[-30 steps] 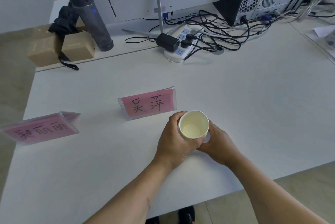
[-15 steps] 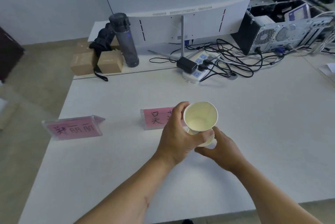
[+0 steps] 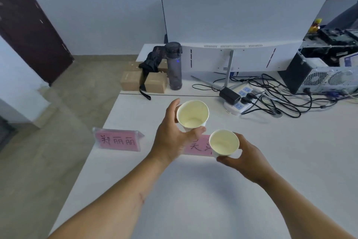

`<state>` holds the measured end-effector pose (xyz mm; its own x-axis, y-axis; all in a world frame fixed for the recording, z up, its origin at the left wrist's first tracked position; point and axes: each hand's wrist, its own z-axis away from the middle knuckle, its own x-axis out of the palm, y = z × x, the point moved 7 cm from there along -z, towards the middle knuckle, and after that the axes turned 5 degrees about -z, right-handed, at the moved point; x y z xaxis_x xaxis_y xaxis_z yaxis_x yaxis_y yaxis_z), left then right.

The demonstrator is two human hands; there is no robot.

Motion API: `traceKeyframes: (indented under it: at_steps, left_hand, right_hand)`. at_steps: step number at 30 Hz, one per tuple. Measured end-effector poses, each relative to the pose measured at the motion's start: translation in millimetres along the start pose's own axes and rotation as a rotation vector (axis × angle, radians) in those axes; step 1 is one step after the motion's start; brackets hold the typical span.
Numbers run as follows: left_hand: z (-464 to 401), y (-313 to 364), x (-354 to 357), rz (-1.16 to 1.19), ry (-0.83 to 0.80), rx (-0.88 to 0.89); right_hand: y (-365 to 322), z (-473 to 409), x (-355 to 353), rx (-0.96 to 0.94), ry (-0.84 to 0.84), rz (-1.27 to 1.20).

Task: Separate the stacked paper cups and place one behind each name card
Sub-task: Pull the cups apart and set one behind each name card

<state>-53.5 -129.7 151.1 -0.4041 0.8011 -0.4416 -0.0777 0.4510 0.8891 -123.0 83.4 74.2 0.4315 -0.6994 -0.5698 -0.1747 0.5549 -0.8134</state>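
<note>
Cups apart: left hand grips upper cup mid-frame, right hand grips lower cup over pink name card

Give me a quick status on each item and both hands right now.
Left hand: gripping the upper paper cup.
Right hand: gripping the lower paper cup.
Upper paper cup: separated, empty, held above the table.
Lower paper cup: separated, empty, held in front of the right name card.
Left name card: standing, no cup behind it.
Right name card: standing, partly hidden, no cup placed.
Water bottle: upright, capped.
</note>
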Motion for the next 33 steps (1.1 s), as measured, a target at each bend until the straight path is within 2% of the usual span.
traceKeyframes:
  at_steps: [17,24,33]
  left_hand:
    - [-74,-103,-147,-0.238,0.133,-0.131]
    - [-110,-158,-177,-0.322,0.081,-0.227]
    - [-146,-211,-177,-0.468,-0.027,-0.299]
  right_hand:
    - [-117,-102,71,-0.106,-0.03,-0.045]
    - [-135,-144,107,-0.092,-0.045,-0.037]
    - [-141,-180,144,-0.055,-0.068,-0.061]
